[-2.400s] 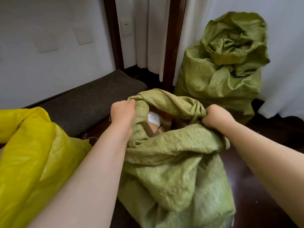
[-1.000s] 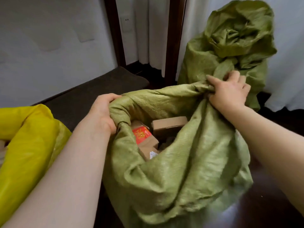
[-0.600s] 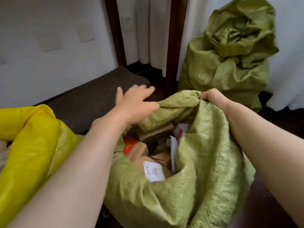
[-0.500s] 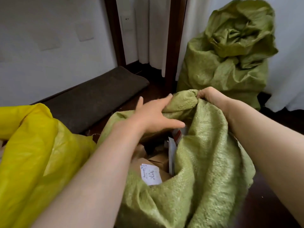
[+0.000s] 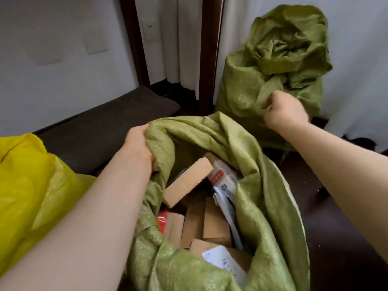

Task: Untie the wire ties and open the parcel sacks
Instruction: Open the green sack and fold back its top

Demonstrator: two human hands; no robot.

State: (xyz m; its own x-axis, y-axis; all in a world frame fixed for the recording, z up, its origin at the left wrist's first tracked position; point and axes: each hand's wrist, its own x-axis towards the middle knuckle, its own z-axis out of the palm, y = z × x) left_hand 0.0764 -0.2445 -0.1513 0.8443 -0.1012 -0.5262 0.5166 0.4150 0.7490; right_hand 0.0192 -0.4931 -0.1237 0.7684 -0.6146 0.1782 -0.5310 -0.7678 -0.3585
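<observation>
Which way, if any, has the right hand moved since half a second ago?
Yes: the right hand left the near sack's rim, up toward the far sack.
</observation>
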